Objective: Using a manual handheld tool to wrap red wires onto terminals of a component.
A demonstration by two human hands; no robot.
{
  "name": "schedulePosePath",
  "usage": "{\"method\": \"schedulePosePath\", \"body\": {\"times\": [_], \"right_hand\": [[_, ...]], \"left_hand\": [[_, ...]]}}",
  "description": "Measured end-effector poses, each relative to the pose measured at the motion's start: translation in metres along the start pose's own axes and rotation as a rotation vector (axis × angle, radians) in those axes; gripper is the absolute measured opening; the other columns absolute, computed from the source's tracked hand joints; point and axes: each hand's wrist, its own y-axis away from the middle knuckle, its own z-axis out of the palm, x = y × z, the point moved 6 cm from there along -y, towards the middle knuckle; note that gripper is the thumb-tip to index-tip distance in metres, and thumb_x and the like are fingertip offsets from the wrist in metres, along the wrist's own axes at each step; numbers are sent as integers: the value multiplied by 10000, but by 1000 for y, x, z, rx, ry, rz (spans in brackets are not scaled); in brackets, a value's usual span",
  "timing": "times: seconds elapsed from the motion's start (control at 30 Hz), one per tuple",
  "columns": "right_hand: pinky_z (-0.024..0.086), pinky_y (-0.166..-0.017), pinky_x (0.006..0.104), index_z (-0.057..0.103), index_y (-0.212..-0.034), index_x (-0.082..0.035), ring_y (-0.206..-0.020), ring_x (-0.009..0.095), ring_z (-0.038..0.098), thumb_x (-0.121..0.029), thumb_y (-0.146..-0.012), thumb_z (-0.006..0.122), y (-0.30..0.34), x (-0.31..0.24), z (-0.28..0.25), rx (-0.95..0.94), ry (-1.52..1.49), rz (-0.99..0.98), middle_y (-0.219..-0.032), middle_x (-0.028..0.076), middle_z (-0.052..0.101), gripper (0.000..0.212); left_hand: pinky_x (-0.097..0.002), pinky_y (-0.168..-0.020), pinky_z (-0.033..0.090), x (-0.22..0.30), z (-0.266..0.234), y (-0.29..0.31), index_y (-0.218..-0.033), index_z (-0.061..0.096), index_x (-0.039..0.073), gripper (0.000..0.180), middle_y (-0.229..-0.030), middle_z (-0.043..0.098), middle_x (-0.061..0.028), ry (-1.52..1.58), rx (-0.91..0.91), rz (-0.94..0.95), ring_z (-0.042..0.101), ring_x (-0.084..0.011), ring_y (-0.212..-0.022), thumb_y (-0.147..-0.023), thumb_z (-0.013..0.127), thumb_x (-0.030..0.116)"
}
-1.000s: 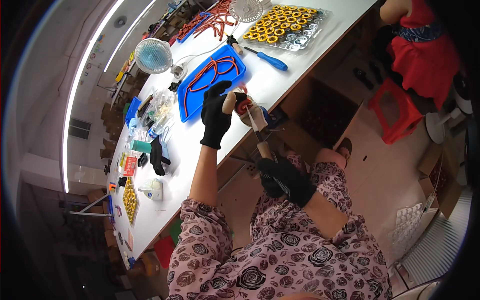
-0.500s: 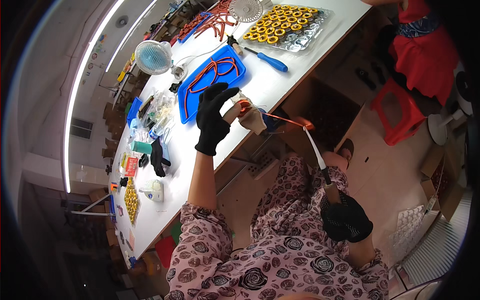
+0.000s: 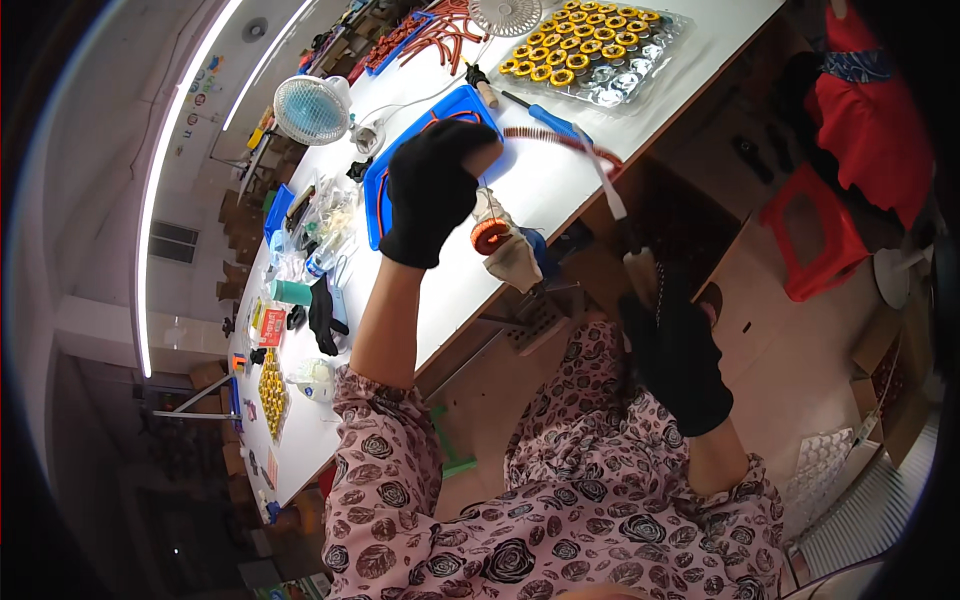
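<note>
My left hand [image 3: 432,190], in a black glove with bare fingertips, is raised over a blue tray [image 3: 375,225], its fingers pinched together. A thin strand of copper wire drops from them toward an orange wire-wound ring [image 3: 490,236]. That ring sits in a pale, cloth-wrapped holder [image 3: 515,262] at the table edge. Gloved likewise, my right hand [image 3: 672,350] grips a hook tool [image 3: 608,190] by its wooden handle; its pale shaft is blurred. Near the tool's tip, a reddish copper wire [image 3: 560,137] arcs toward my left fingertips. Where exactly it meets the tool is unclear.
On the white table lie a blue-handled screwdriver [image 3: 555,120], a clear tray of yellow rings [image 3: 590,50], a small fan [image 3: 312,108] and several plastic bags [image 3: 325,225]. A red stool [image 3: 815,235] stands at right, beside a person in red [image 3: 870,130].
My left hand has risen from beside the ring, leaving it uncovered. The right hand and hook tool have moved up and forward, and the wire now arcs higher above the table.
</note>
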Motion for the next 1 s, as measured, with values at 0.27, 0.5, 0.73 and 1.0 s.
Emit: {"method": "schedulePosePath", "body": {"times": [0.27,0.5,0.73,1.0], "right_hand": [[407,-441,259,527,-1049,-30,-469,142,510,-238,-867,621,47,21,82,-660,-1115,920,-667,7,562,292],[296,-359,250,461,-820,-126,-389,84,383,-286,-878,605,23,-15,144,-584,-1633,878,-552,-28,421,223],[219,-330,218,446,-780,-146,-368,59,322,-254,-925,530,5,-28,153,-581,-1800,879,-516,-51,343,199],[219,-317,214,419,-665,-156,-328,52,296,-271,-898,579,22,-29,130,-634,-1835,981,-465,-58,316,305]], "left_hand": [[-223,-501,399,-110,65,41,-808,673,34,106,-669,614,-23,738,-48,-833,528,-88,-544,-716,703,77],[-224,-498,392,-120,99,90,-816,661,5,137,-685,605,-52,1135,8,-1028,517,-110,-539,-689,691,48],[-229,-530,424,-122,103,95,-809,670,10,148,-697,615,-53,945,-26,-1096,543,-123,-563,-679,701,71],[-224,-637,465,-94,58,89,-1076,629,66,357,-1020,627,-29,695,-66,-831,580,-88,-749,-731,716,94]]}}
